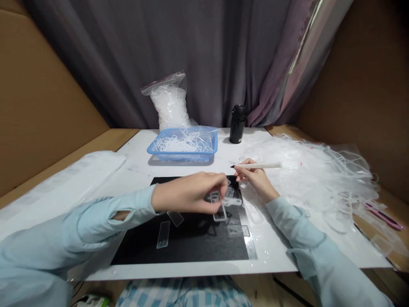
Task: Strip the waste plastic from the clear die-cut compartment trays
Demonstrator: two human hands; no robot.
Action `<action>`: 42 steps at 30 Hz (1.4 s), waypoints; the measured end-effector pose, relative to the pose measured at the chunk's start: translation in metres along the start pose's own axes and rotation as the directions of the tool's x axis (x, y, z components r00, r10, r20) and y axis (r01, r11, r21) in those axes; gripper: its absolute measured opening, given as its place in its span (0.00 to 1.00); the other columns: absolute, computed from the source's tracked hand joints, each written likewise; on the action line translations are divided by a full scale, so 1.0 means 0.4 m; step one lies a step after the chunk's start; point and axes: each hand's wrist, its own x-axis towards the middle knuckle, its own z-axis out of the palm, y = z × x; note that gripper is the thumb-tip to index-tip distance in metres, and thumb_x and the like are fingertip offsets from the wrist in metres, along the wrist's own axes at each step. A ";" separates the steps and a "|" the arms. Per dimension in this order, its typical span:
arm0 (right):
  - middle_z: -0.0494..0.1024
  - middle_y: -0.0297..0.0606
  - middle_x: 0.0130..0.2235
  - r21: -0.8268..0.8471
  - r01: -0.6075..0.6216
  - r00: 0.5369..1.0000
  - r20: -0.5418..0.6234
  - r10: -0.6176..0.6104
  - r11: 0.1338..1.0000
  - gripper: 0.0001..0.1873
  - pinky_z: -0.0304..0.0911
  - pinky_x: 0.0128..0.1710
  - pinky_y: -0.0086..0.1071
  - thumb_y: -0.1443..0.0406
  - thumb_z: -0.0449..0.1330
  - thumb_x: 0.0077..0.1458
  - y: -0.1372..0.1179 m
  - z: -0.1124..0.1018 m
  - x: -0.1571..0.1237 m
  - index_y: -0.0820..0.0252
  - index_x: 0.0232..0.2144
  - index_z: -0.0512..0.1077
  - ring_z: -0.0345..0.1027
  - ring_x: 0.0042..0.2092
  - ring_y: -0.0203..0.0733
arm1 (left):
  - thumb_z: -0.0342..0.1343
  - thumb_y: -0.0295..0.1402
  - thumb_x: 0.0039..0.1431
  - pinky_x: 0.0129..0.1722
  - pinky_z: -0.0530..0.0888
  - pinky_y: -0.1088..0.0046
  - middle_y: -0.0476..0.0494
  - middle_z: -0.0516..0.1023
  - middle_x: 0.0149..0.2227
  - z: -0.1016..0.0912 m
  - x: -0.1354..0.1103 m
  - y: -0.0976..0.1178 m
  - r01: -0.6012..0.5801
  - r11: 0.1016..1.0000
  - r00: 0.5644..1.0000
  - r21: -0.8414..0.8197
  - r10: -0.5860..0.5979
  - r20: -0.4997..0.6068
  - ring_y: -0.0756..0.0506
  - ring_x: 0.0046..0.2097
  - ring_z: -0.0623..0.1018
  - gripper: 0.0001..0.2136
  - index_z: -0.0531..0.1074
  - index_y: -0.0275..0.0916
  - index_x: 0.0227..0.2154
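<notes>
My left hand is closed in a pinch over the black mat, with small translucent plastic frames hanging from its fingertips. My right hand grips a white pen-shaped tool with a black tip pointing left, just beyond the mat's right edge. Below my left hand lie clear rectangular plastic pieces, one piece upright and another piece slanted. More clear pieces overlap near the mat's right side, partly hidden by the hand and frames.
A blue basket of white plastic strips stands behind the mat, before a stuffed zip bag. A black bottle is at the back. Clear plastic heaps at right, near a pink-handled tool. Plastic sheets lie left.
</notes>
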 end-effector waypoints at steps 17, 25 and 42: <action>0.77 0.32 0.25 -0.008 -0.011 1.000 0.005 0.011 1.000 0.20 0.65 0.25 0.29 0.52 0.72 0.42 0.007 -0.002 0.001 0.57 0.25 0.67 0.70 0.24 0.36 | 0.50 0.35 0.64 0.47 0.70 0.71 0.46 0.72 0.50 -0.316 -0.084 -0.309 0.464 0.813 0.809 0.351 -0.228 -0.542 0.52 0.42 0.72 0.17 0.62 0.29 0.52; 0.77 0.33 0.25 -0.007 -0.030 0.999 0.012 0.030 1.000 0.20 0.65 0.24 0.30 0.53 0.72 0.42 0.008 0.001 0.000 0.57 0.26 0.68 0.70 0.24 0.37 | 0.56 0.36 0.62 0.45 0.66 0.72 0.49 0.75 0.36 -0.092 -0.109 -0.200 0.152 0.898 0.988 0.412 -0.134 -0.072 0.49 0.39 0.74 0.07 0.75 0.37 0.35; 0.76 0.33 0.24 -0.019 -0.010 1.000 0.010 0.011 1.000 0.21 0.64 0.24 0.31 0.52 0.72 0.41 0.008 0.000 0.002 0.57 0.25 0.67 0.70 0.24 0.37 | 0.44 0.41 0.69 0.59 0.58 0.56 0.35 0.56 0.62 -0.219 -0.158 -0.176 0.440 0.781 0.810 0.443 -0.131 -0.572 0.40 0.54 0.66 0.25 0.50 0.37 0.64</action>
